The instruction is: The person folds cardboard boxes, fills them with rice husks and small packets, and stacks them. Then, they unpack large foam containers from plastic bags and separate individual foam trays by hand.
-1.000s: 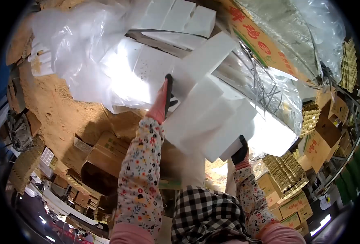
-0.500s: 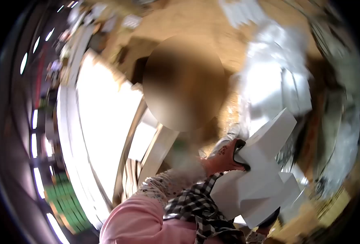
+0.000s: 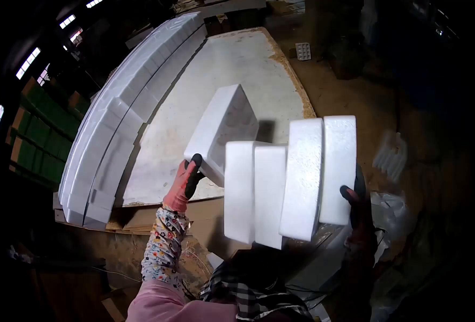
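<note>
My left hand [image 3: 185, 180], in a red glove with black fingertips, grips the lower left corner of a white foam block [image 3: 216, 126] that tilts over the table. Beside it, a row of several white foam blocks [image 3: 303, 177] stands side by side in front of me, over the table's near edge. My right hand [image 3: 357, 198], also gloved and in shadow, closes on the right end of this row, with its thumb on the face of the outermost block. Most of its other fingers are hidden behind the foam.
A large pale tabletop [image 3: 194, 96] with a worn brown edge stretches ahead. Long stacks of white foam pieces [image 3: 122, 118] line its left side. Green crates [image 3: 44, 139] stand farther left. Clear plastic wrap [image 3: 390, 214] and a white foam piece [image 3: 391, 155] lie at right.
My view has turned from the floor with plastic-wrapped pieces to the table. The white foam blocks are now held up before me, and both gloved hands show at their sides.
</note>
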The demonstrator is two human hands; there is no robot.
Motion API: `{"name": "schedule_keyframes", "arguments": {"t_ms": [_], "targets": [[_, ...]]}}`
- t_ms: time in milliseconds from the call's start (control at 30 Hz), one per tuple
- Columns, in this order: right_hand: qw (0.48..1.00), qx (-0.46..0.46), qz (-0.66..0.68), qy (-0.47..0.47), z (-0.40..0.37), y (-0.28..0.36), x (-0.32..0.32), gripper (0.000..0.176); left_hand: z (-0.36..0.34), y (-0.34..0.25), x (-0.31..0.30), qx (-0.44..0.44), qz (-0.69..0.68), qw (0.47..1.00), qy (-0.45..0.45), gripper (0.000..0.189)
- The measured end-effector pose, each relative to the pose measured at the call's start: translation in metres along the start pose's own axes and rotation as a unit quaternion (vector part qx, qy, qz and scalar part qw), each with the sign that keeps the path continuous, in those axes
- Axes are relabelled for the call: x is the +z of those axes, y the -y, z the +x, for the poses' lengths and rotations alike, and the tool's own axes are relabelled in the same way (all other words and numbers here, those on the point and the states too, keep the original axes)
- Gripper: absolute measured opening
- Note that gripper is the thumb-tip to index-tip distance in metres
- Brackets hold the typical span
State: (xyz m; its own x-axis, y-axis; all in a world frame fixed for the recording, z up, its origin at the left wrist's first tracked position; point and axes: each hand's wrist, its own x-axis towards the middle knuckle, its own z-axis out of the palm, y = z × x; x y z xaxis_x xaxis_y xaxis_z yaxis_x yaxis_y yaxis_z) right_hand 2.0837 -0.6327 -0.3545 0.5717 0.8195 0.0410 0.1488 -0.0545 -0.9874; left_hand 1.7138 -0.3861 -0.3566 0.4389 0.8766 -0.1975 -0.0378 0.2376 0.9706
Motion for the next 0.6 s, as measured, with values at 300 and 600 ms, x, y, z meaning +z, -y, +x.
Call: {"name": "schedule_keyframes", "arguments": {"t_ms": [300,600], "targets": [[0.952,0.048,-0.291,0.081,0.251,-0.056,0.197,0.081,0.089,0.004,-0.160,0.170,0.224,0.898,-0.339,0.051],[0.895,-0.010,-0.434,0.103,0.272,-0.145,0.189,0.083,0.104,-0.010,0.046,0.304,0.735,0.578,0.181,0.055]]}}
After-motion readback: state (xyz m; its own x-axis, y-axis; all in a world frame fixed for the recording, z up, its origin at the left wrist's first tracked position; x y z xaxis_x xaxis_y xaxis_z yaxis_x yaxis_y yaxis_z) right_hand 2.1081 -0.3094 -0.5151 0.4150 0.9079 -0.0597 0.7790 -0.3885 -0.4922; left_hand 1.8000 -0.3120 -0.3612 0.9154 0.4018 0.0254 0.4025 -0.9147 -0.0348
